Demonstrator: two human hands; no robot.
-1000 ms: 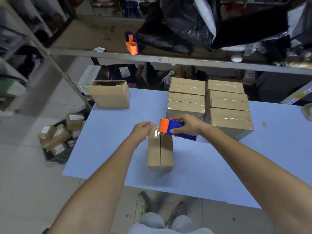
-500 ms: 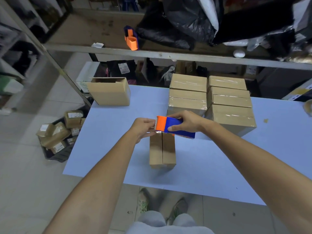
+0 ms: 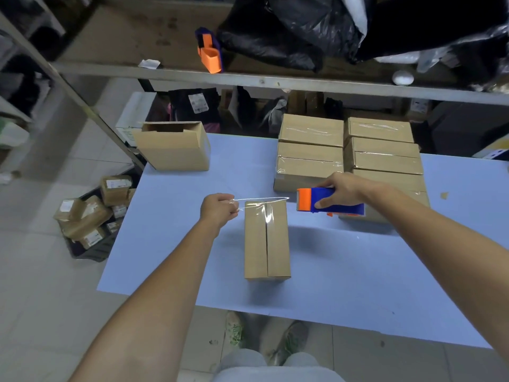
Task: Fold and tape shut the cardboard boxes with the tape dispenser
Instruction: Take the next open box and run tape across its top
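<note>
A narrow cardboard box [image 3: 266, 241] with its flaps folded shut lies mid-table, the seam running toward me. My right hand [image 3: 341, 188] grips a blue and orange tape dispenser [image 3: 329, 202] just right of the box's far end. My left hand [image 3: 219, 206] pinches the free end of a clear tape strip [image 3: 260, 201], which stretches from the dispenser across and above the box's far end.
Several taped boxes [image 3: 349, 155] are stacked at the back right of the blue table [image 3: 344, 271]. An open box [image 3: 172, 146] stands at the back left. A second dispenser [image 3: 209, 51] sits on the shelf above. A crate of parcels [image 3: 91, 216] is on the floor to the left.
My hands have pulled apart: the left drew the tape end leftward, the right carried the dispenser to the right, so a length of tape now spans above the box.
</note>
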